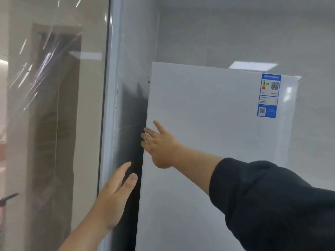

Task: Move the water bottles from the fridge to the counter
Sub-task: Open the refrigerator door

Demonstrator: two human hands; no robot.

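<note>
A tall white fridge (217, 133) fills the right half of the head view, its door closed and a blue energy label (268, 95) near its top right corner. My right hand (160, 147), in a black sleeve, rests on the door's left edge with the fingertips reaching past that edge. My left hand (113, 196) is lower and further left, fingers spread, in front of the dark gap (134, 142) between the fridge and the wall. It holds nothing. No water bottles and no counter are in view.
A glass door or panel (54, 124) covered in crinkled plastic film stands at the left, with a pale frame (108, 124) beside the gap. Grey wall tiles (235, 33) rise behind the fridge.
</note>
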